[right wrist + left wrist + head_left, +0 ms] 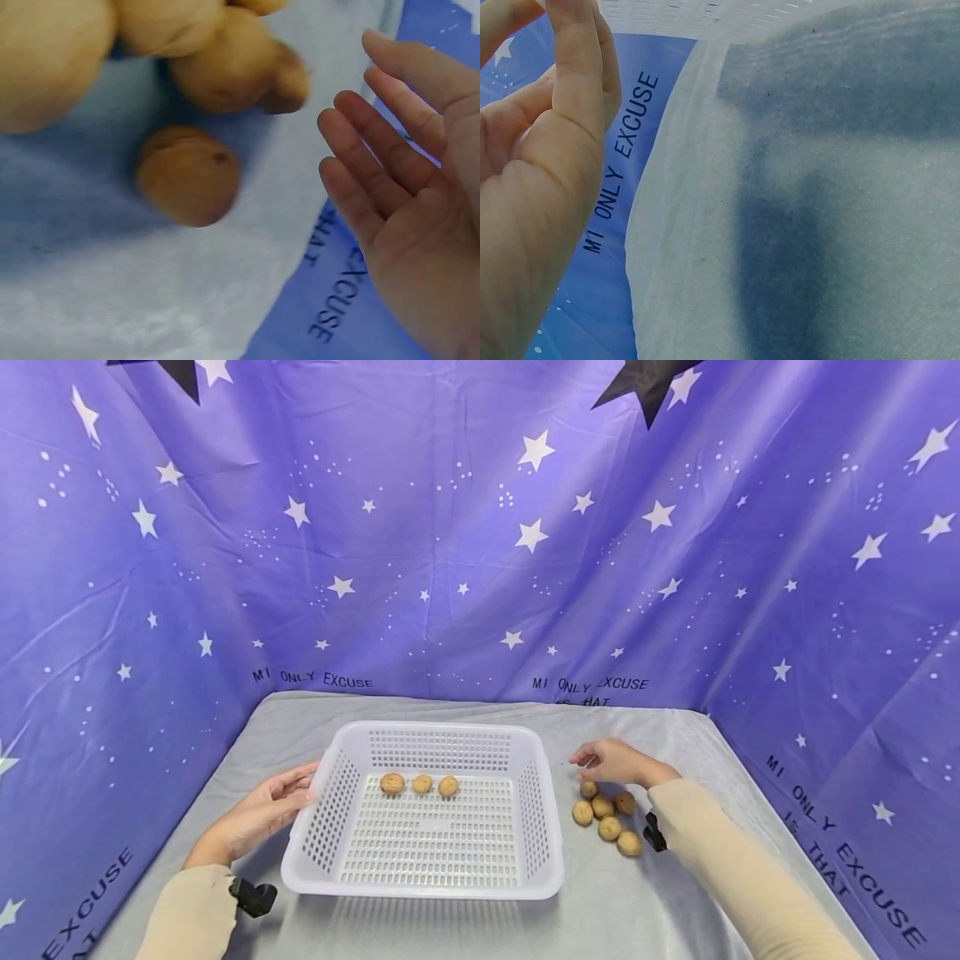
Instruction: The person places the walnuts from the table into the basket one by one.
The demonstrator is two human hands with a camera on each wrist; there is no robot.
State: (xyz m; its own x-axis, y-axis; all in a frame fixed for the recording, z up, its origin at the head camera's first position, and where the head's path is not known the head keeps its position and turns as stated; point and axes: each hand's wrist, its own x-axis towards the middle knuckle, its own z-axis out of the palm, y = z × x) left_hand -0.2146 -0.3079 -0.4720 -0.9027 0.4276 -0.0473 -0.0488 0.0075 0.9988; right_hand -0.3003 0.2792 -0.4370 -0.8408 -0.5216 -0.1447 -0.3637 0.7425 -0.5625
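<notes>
A white plastic basket (423, 892) with slotted walls stands on the cloth-covered table, with three walnuts (422, 784) in a row on its floor. My left hand (258, 814) grips the basket's left rim, thumb and fingers at its edge. The left wrist view catches those fingers (577, 67) under the basket's side (705, 19). To the right of the basket lies a loose cluster of several walnuts (609, 828). Over the far end of this cluster hovers my right hand (617, 762). In the right wrist view its fingers are spread and loosely bent, holding nothing, beside a walnut (189, 176).
Grey cloth (630, 910) covers the table. A purple curtain (450, 543) with white stars encloses the back and both sides. Each wrist carries a black camera mount, seen at the left cuff (253, 897) and the right cuff (655, 832).
</notes>
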